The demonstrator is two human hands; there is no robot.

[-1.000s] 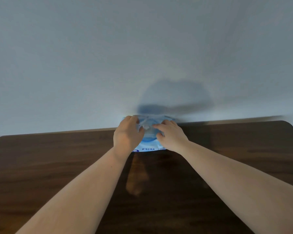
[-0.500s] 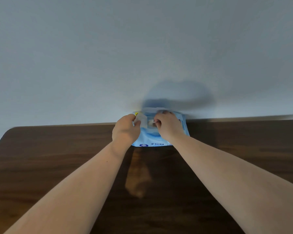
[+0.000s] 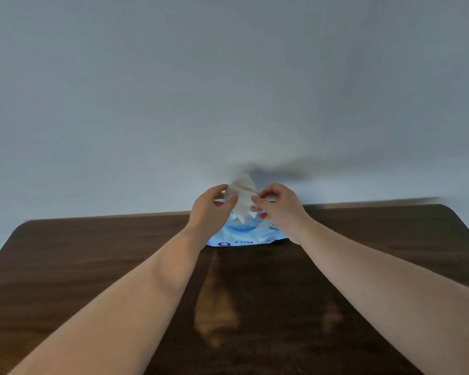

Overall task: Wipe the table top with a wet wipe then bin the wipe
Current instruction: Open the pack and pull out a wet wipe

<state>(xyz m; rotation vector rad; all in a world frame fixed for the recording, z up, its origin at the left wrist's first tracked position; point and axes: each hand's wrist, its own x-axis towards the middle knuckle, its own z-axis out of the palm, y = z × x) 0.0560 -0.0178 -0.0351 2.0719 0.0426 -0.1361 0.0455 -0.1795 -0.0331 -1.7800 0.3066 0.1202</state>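
Dark wooden table top seen against a pale wall. Left hand raised above the far edge, fingers closed in a pinch on the left side of a white wet wipe. Wipe held upright between both hands, its lower tip apparently just clear of the blue wipes pack lying beneath; contact hard to judge through blur. Right hand pinched on the wipe's right side.
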